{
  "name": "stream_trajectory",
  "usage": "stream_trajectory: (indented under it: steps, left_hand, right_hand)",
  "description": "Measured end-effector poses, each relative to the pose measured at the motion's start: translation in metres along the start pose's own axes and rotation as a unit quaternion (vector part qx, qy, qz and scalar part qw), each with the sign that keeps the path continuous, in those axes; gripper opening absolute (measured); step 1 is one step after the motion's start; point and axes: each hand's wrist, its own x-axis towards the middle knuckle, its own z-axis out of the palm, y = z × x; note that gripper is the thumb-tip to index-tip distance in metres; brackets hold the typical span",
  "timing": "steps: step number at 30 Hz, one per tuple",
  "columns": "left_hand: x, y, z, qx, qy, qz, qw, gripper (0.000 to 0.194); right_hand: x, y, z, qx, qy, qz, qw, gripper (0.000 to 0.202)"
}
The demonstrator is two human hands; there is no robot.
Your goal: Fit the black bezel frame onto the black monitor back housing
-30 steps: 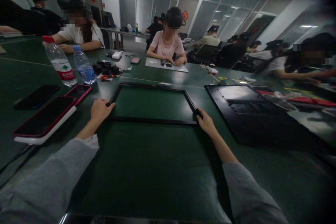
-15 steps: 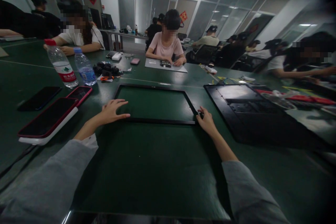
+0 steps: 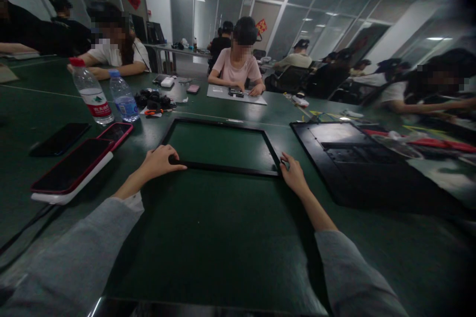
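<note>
A thin black rectangular frame [image 3: 226, 168] lies on the green table [image 3: 223, 237], with the tabletop showing through its middle. My left hand [image 3: 159, 162] grips the frame's near left corner, thumb along the near bar and fingers curled over the side. At the near right corner, my right hand [image 3: 292, 173] has its fingers bent around the frame's edge. To the right of it lies a large black panel [image 3: 334, 158] with recessed sections.
Left of the frame are two water bottles [image 3: 92, 94] [image 3: 124, 99], phones [image 3: 70, 166] on a white block with a cable, and a black cable bundle [image 3: 152, 100]. A person [image 3: 238, 64] works opposite at a light board [image 3: 219, 92]. Red bags [image 3: 435, 142] lie far right.
The fingers of my left hand have curled in and closed on the frame's near left corner. My right hand stays at the right corner. The view has shifted slightly.
</note>
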Motion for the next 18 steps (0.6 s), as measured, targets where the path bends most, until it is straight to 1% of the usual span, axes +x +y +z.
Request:
stream_trajectory:
  steps: [4, 9, 15, 18]
  left_hand:
    - [-0.001, 0.003, 0.001, 0.003, 0.022, -0.008, 1.0, 0.055]
    - [0.0, 0.004, 0.002, -0.008, 0.042, -0.04, 0.998, 0.06]
    - [0.003, -0.003, 0.007, -0.047, 0.026, -0.067, 0.996, 0.062]
    - [0.003, -0.003, 0.009, -0.05, 0.037, -0.071, 0.996, 0.062]
  right_hand:
    - [-0.001, 0.002, 0.0, 0.007, 0.011, -0.006, 1.0, 0.056]
    - [-0.001, -0.002, -0.002, 0.011, 0.014, 0.014, 1.0, 0.057]
    - [-0.003, -0.016, -0.009, 0.026, 0.007, 0.024, 0.999, 0.058]
    - [-0.001, -0.018, -0.017, 0.028, 0.037, 0.024, 0.999, 0.058]
